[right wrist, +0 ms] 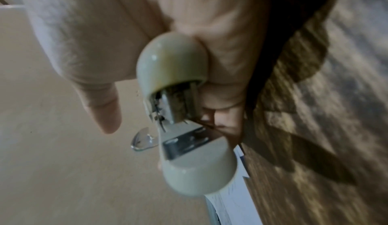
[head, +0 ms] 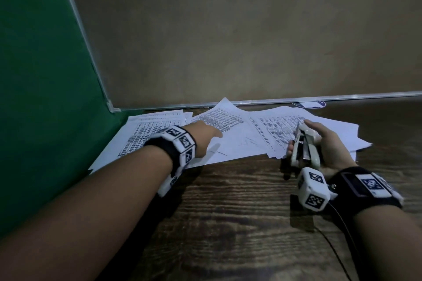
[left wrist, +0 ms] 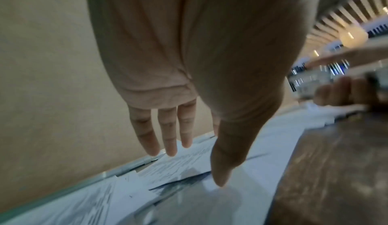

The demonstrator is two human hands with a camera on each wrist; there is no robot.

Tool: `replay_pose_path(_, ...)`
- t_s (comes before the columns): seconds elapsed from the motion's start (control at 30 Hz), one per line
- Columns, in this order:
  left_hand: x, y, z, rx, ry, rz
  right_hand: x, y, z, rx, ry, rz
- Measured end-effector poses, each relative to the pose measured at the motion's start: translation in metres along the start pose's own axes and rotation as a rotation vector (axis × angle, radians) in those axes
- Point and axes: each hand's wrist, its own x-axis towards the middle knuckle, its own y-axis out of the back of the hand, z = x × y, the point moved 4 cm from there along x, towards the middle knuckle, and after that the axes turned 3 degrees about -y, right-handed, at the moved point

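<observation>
Several printed paper sheets (head: 239, 130) lie fanned out on a dark wooden table (head: 228, 212), against the wall. My left hand (head: 205, 134) reaches over the left sheets (left wrist: 189, 187) with straight fingers (left wrist: 168, 137), holding nothing. My right hand (head: 324, 143) grips a cream stapler (head: 306, 148) just above the right-hand sheets, its metal nose pointing away from me. In the right wrist view the stapler (right wrist: 178, 112) sits in my curled palm with its jaws slightly apart, and the thumb (right wrist: 100, 105) sticks out beside it.
A beige wall (head: 228, 29) with a metal strip (head: 319, 98) along its foot closes off the table's far side. A green panel (head: 34, 75) stands on the left. A round blue-and-white sticker (head: 310, 104) lies by the wall. A cable (head: 338, 235) runs from my right wristband.
</observation>
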Motion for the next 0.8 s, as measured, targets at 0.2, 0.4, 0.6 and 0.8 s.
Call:
replay_pose_path(0.2, 0.02, -0.005, 0.008, 0.169, -0.047, 0.078, 0.004, -0.003, 0.001, 0.005, 0.003, -0.081)
replay_pose_path(0.4, 0.027, -0.008, 0.009, 0.12, -0.015, 0.069, 0.005, -0.003, 0.0, 0.007, 0.006, -0.105)
replay_pose_path(0.6, 0.031, -0.016, 0.003, 0.151, -0.018, -0.078, 0.008, -0.001, 0.001, 0.022, 0.002, -0.133)
replay_pose_path(0.8, 0.039, -0.01, 0.009, 0.298, -0.071, -0.059, 0.01, -0.001, 0.001, 0.008, 0.004, -0.121)
